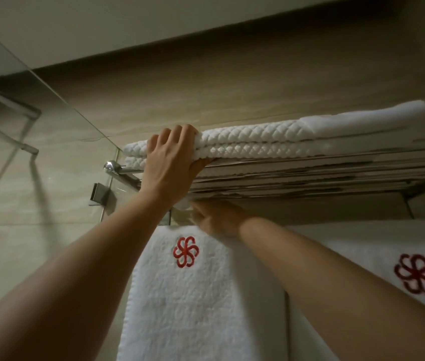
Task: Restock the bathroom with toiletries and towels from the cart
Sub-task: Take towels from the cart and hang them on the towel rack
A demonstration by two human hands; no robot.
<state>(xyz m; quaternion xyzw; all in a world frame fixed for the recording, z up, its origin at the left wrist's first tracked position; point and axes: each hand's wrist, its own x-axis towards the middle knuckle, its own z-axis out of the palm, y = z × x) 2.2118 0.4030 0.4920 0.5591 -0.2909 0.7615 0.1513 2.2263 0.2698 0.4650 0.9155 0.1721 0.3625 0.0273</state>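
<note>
**A:** Rack status?

**B:** Chrome rack point(310, 175) sits high on the wall. Quilted towel point(253, 142), folded, lies on its top shelf at the left end. Plain towel point(362, 118) is beside it, further right on the same shelf.

**A:** Hands?

**B:** Left hand point(172, 157) is on the quilted towel's front edge, fingers curled over the top and thumb tucked beneath, clamping the fold. Right hand point(219, 220) is below the rack, at the top edge of the left hanging towel point(193, 295). Its fingers are blurred and partly hidden, so I can't tell whether it pinches the cloth or only touches it.

**A:** What's hung?

**B:** Two towels with red emblems draped under the rack, the left one and the right hanging towel point(388, 251), side by side. Glass panel point(10, 126) off to the left.

**A:** Progress?

**B:** My read is that towels are mostly stocked: two shelved, two hung. The step in hand looks like squaring the fold and straightening the drape. Toiletries and cart are out of view, so that part can't be judged and may remain to do.
</note>
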